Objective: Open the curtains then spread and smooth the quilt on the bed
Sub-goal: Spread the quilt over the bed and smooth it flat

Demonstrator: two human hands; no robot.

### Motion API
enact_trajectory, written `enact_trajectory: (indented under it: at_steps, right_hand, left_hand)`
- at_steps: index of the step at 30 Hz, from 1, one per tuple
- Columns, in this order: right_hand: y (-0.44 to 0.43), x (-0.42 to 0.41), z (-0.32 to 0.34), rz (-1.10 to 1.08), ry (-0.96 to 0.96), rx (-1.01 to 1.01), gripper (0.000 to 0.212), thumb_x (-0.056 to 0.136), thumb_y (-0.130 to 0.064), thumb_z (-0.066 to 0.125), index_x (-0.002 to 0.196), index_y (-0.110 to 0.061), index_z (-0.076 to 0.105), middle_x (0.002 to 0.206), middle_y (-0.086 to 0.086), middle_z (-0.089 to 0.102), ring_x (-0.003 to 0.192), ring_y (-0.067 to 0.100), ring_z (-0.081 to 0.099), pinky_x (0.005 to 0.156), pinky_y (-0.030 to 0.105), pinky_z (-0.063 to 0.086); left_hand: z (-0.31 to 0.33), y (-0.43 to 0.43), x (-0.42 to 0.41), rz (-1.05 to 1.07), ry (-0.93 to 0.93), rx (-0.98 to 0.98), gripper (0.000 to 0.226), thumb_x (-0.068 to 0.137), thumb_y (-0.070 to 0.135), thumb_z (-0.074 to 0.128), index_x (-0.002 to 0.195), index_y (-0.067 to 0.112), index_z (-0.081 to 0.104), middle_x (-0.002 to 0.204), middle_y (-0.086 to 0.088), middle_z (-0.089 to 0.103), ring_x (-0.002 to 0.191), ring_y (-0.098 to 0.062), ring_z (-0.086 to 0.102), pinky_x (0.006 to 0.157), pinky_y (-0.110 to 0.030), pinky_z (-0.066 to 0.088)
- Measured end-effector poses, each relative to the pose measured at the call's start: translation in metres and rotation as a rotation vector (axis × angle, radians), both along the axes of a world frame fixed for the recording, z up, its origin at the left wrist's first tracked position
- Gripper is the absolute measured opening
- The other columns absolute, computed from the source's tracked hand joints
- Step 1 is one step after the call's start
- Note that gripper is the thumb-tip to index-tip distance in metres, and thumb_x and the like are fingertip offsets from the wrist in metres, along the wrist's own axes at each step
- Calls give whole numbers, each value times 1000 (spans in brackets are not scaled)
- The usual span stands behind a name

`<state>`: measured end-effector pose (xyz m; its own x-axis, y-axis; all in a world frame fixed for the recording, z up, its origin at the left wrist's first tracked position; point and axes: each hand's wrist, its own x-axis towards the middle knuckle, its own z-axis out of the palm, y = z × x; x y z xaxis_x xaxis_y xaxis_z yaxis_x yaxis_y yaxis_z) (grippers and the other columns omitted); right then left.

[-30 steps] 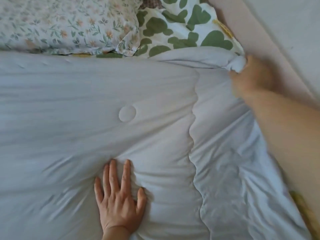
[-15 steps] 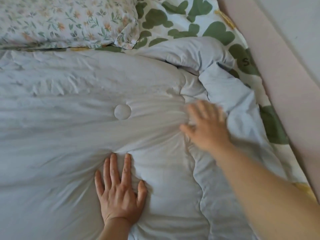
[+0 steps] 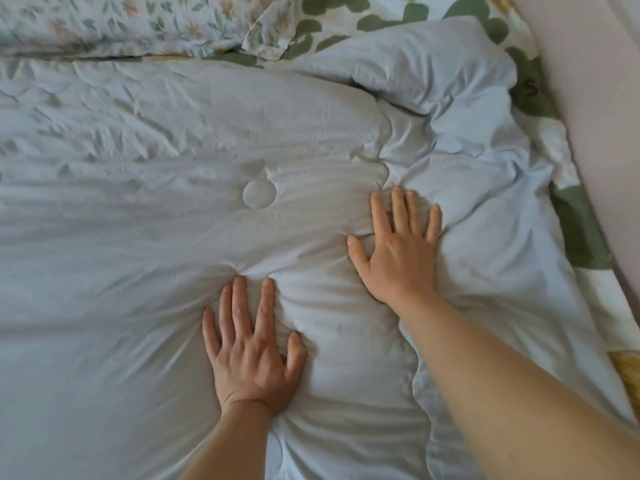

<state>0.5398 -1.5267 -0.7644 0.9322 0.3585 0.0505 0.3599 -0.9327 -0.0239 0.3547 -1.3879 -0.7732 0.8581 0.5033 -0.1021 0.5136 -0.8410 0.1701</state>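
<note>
Head view, quilt: the pale blue quilt (image 3: 138,306) covers most of the bed, from just below the floral pillow (image 3: 121,22) to the bottom of the picture. It is fairly flat on the left and creased around both hands.
Head view, left hand: the left hand (image 3: 251,351) lies palm down with straight, spread fingers, pressing into the quilt and holding nothing. It has stayed on the same spot over the last second.
Head view, right hand: the right hand (image 3: 401,251) also lies flat and released, fingers straight, on the quilt to the right of the stitched circle (image 3: 259,195).
Head view, what changed: a second ago the right hand gripped the quilt's top right corner near the wall (image 3: 606,98). It then let go and came inward to press down.
Head view, corner now: the freed corner (image 3: 433,74) sits in a puffy bunch, with deep folds running down to the right hand.
Head view, sheet: the green-patterned sheet (image 3: 581,230) shows uncovered along the right edge.
Head view, curtains: not in view.
Task meaning: spreading looks largely done and smoothing is in hand, but the slumped corner likely needs another tug toward the wall.
Risk: pressing inward could gather more folds between the two hands.
</note>
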Motion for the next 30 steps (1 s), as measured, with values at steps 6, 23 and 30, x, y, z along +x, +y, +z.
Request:
enact_trajectory:
  at_steps: [6,23,30]
  right_hand:
    - [0,1,-4,-14,-30,75,72,84,-57,37,147,-22,34,155,11,29,145,29,20,116,56,7]
    - [3,19,-14,-5,-54,189,71,80,-55,40,144,-26,39,152,8,32,144,27,23,117,54,8]
    - [4,23,-13,8,-59,134,70,80,-54,42,144,-26,40,152,9,33,143,27,25,117,54,10]
  left_hand:
    - [0,-1,0,5,1,0,82,73,55,38,150,30,24,156,-13,22,144,-30,19,116,-53,10]
    - [1,49,95,-84,-80,82,74,85,59,26,152,31,10,158,-15,11,146,-30,8,118,-49,5]
    - [-3,64,154,-148,-96,75,72,85,57,26,152,35,11,159,-13,7,147,-29,5,118,-51,-1]
